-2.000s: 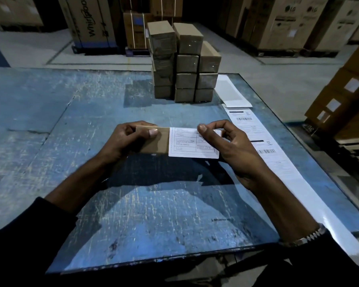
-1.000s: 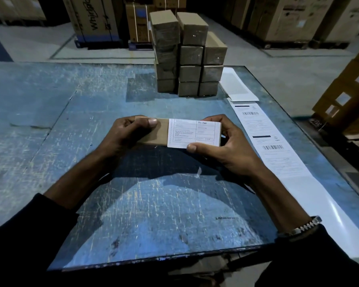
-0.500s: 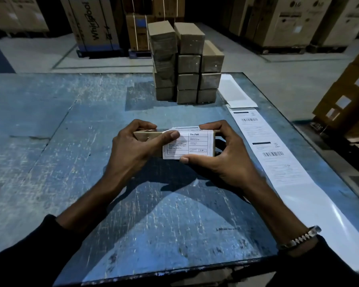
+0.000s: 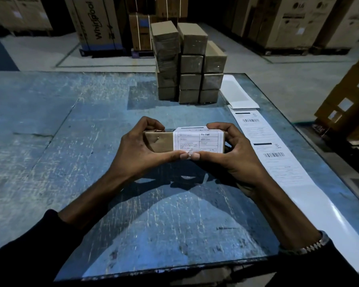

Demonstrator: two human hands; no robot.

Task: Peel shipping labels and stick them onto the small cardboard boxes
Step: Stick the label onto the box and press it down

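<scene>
— Gripping what, the two hands?
— The left hand (image 4: 141, 148) and the right hand (image 4: 234, 150) both curl round one small cardboard box (image 4: 158, 141), held above the blue table (image 4: 50, 125), fingers over its top edge and thumbs meeting under its near face.
— And the label?
— A white shipping label (image 4: 198, 140) covers the right part of that face and folds over the top edge.
— Around them?
— A strip of labels (image 4: 278, 162) lies along the table's right side; a stack of boxes (image 4: 189, 65) stands at the far edge. A bracelet (image 4: 307, 248) circles the right wrist.
</scene>
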